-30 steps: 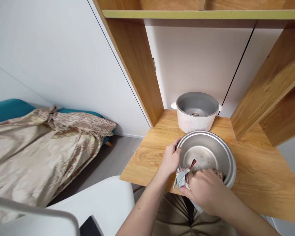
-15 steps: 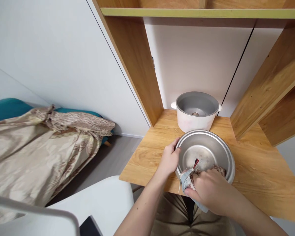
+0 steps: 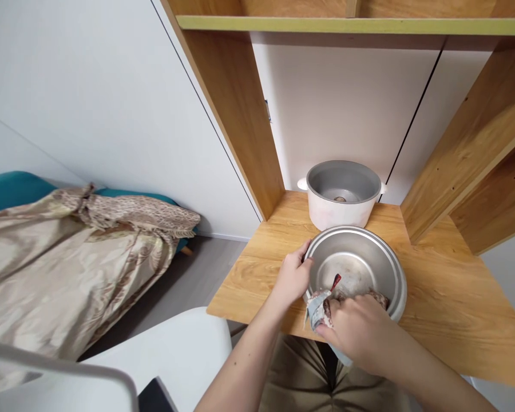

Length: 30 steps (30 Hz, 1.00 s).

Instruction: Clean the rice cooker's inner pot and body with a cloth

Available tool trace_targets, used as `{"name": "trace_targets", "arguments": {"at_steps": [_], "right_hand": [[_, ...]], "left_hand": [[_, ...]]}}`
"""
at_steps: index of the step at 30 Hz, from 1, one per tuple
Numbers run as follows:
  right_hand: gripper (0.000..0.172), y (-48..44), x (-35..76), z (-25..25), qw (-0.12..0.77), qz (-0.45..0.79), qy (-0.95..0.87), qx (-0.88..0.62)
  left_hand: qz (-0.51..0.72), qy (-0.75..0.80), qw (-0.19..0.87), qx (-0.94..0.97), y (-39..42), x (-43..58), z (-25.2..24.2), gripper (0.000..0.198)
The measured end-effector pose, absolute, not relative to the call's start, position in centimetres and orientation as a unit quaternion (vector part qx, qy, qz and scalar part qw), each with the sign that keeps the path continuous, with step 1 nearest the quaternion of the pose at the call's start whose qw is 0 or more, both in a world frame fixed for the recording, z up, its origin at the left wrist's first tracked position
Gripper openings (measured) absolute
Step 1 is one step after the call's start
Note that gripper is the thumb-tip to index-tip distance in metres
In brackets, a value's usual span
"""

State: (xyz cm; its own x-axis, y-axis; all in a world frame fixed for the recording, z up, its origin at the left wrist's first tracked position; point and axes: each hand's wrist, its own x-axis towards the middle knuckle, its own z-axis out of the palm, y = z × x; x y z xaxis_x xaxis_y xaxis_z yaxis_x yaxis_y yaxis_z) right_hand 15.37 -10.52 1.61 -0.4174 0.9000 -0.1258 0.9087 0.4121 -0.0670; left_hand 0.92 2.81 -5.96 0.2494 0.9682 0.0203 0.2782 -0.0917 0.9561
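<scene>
A round metal pot [image 3: 352, 257], wide-rimmed and grey inside, stands on the wooden desk near its front edge. My left hand [image 3: 294, 274] grips the pot's rim at the left, thumb on the inner side. In my right hand [image 3: 363, 329] is a bunched cloth [image 3: 320, 312], patterned brown and white with a pale blue part and a small red tag. That hand presses the cloth at the near inside wall and rim of the pot; part of the cloth lies hidden under my fingers. Just behind the pot sits a white rice cooker body [image 3: 341, 209], lidless, with a grey interior.
The wooden desk [image 3: 249, 274] has upright side boards [image 3: 244, 114] and a yellow-edged shelf [image 3: 347, 24] above. A white chair [image 3: 171, 349] stands at the left front. Farther left, a patterned blanket [image 3: 68, 257] covers a teal sofa [image 3: 12, 186].
My right hand and the cloth have shifted slightly left along the near side of the pot. My left hand keeps its grip on the rim.
</scene>
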Motion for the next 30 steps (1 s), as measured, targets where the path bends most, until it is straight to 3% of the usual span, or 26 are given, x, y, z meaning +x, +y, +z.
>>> {"name": "trace_targets", "arguments": {"at_steps": [5,10,15,20,25,30], "right_hand": [[0.034,-11.1,16.5,2.2,0.044,-0.055,0.855,0.514],[0.036,-10.2,15.3,1.1,-0.004,-0.042,0.874,0.484],[0.032,-9.2,13.4,0.6,-0.025,-0.083,0.834,0.545],[0.038,-9.6,14.2,0.5,0.004,-0.073,0.833,0.548],[0.033,-10.6,16.4,0.8,0.008,-0.025,0.871,0.49],[0.029,-10.4,16.4,1.4,-0.01,-0.052,0.851,0.522]], "left_hand": [[0.379,0.44,0.501,0.641,3.5,0.9,-6.3,0.06],[0.397,0.44,0.511,0.622,3.6,1.4,-6.2,0.057],[0.398,0.447,0.501,0.625,3.8,1.5,-6.1,0.056],[0.389,0.429,0.495,0.648,4.1,0.6,-6.2,0.057],[0.377,0.401,0.503,0.666,4.2,0.5,-5.8,0.058],[0.388,0.426,0.504,0.643,3.7,1.3,-5.6,0.057]]}}
